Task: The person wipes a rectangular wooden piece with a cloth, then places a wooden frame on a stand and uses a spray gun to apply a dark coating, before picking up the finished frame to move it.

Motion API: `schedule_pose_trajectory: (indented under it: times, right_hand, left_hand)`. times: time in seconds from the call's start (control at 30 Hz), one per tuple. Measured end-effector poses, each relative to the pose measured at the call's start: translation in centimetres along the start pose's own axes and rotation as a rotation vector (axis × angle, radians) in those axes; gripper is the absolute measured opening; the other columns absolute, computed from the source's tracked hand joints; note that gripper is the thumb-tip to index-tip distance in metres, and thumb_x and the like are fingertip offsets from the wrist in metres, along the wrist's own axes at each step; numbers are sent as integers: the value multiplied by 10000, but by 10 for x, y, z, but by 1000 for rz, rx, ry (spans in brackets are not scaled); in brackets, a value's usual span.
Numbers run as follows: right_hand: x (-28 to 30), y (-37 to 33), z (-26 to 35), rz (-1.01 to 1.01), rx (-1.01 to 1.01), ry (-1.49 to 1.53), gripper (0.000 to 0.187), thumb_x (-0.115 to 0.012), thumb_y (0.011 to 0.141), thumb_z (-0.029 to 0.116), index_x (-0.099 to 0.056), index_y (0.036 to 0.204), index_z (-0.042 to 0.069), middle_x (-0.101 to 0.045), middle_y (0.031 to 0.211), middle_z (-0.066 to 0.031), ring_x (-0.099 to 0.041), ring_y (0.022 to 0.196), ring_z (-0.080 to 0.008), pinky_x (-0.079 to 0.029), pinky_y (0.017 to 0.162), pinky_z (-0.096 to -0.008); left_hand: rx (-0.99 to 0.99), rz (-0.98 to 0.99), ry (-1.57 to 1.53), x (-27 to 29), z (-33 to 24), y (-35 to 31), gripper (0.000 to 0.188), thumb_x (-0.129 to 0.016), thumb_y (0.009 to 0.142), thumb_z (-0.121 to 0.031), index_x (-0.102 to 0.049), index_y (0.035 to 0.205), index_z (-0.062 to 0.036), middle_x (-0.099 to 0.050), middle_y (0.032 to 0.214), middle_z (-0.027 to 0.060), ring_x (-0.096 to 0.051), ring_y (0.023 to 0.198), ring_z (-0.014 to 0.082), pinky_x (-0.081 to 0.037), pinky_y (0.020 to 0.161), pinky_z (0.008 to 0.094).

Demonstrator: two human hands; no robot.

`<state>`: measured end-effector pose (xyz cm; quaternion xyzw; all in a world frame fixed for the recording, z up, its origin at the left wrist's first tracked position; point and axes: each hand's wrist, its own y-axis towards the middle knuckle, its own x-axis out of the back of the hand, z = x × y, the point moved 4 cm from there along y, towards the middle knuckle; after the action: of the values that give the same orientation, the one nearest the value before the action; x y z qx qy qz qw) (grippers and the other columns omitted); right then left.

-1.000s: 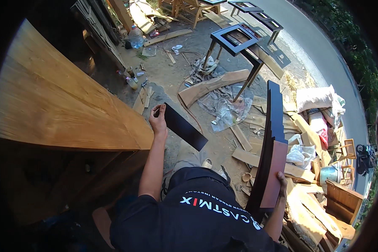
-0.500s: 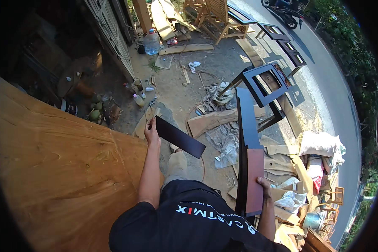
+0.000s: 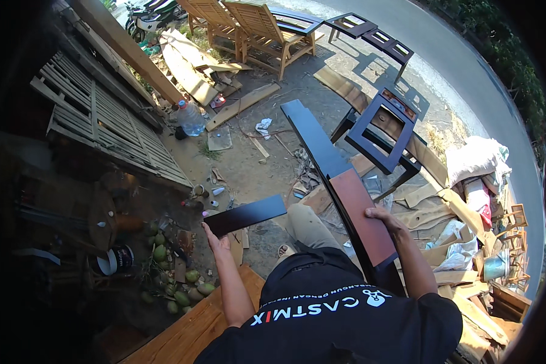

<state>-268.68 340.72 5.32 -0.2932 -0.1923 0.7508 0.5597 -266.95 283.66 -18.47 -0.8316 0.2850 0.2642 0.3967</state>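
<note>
My left hand (image 3: 216,241) grips one end of a short, dark, glossy board (image 3: 249,215), held out in front of me roughly level. Under my right arm lies a stack of boards. On top is a short reddish-brown board (image 3: 359,209), and beneath it long dark painted boards (image 3: 318,145) stretch out ahead. My right hand (image 3: 394,223) holds the stack by its right edge, thumb over the reddish-brown board and the other fingers hidden underneath. Beyond the stack, to the right, a dark painted frame (image 3: 361,142) rests tilted on a dark legged stand.
An orange-brown wooden surface (image 3: 194,321) is at lower left. Green coconuts (image 3: 182,297) and a paint bucket (image 3: 115,259) lie left. A slatted panel (image 3: 112,124), a water jug (image 3: 190,119) and wooden chairs (image 3: 258,30) stand farther off. Sacks (image 3: 476,161) and plank offcuts fill the right, beside a road.
My view has swung left, showing more of the slatted panel and coconuts. The dark board in my left hand has tilted, its far end now raised. The stack now points more toward the upper left.
</note>
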Motion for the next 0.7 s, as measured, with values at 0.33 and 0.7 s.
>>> schedule_pose_trajectory:
  times: [0.33,0.7]
  right_hand:
    - [33,301,151,78,-22,-244,829,-786,782,578,-615,1280,-62,-709,1072,-157,-723,885,-191,-568,744,-289]
    - [9,550,296,103,-93,-237,771,-775,800,537,-607,1270,-50,-713,1037,-119,-713,901,-174,-567,782,-306]
  left_hand:
    - [-123,-205,161,-68,41,184,694,-609,996,-564,-522,1434,-33,-643,1358,142,-649,1201,311,-547,1037,489]
    - [-127,-251,31,-254,33,381,495,-748,965,-340,-607,1332,-39,-667,1272,95,-662,1131,234,-585,954,404]
